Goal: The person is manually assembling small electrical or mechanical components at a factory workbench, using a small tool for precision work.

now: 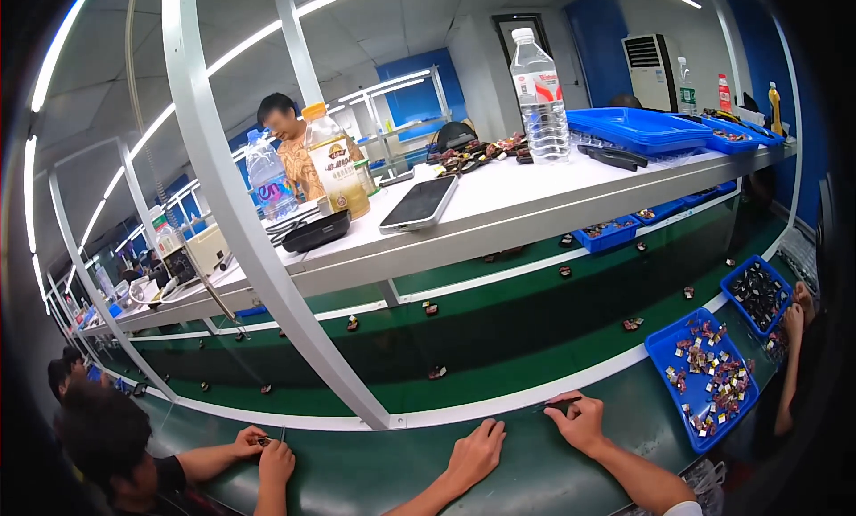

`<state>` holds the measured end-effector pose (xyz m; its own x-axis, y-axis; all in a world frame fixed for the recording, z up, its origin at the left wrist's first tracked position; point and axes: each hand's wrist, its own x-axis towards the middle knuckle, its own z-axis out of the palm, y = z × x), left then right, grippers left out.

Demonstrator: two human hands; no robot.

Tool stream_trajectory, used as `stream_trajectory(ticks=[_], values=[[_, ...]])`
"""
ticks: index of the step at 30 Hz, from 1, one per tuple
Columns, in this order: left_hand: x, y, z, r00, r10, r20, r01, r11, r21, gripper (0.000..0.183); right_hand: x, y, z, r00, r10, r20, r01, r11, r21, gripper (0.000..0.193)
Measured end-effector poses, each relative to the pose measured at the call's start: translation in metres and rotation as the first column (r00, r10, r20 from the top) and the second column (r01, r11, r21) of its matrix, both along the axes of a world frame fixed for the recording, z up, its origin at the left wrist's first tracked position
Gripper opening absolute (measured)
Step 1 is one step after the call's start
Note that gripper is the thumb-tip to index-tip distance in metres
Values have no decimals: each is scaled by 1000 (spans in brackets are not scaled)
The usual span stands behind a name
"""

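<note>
My left hand (477, 454) rests on the dark green worktop (392, 467) with its fingers curled together. Whatever it may hold is hidden beneath the fingers. To its right, my right hand (581, 424) pinches a small black elongated piece (562, 404) between thumb and fingers, just above the worktop near the white rail (526, 411). A gap separates the two hands. Closest to my right hand is a blue tray (667, 356) with many small dark red, yellow and white components (713, 373) in it.
Small assemblies (437, 372) lie spaced along the green conveyor belt (499, 360). A white post (267, 213) rises ahead of me. The shelf (499, 204) above carries bottles, a phone (419, 202) and blue trays. Co-workers' hands (263, 449) work at left; others (796, 311) reach a second tray (756, 293).
</note>
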<state>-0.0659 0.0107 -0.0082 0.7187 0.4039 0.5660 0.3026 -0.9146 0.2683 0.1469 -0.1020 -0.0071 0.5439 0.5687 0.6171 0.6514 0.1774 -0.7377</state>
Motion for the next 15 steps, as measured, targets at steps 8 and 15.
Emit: stream_trajectory(ticks=[8, 15], values=[[-2, -4, -1, 999, -47, 17, 47, 999, -1, 26, 0, -4, 2, 1000, 8, -1, -8, 1000, -21, 51], [-1, -4, 9, 998, -57, -9, 57, 998, -11, 26, -2, -6, 10, 1000, -10, 2, 10, 998, -55, 49]])
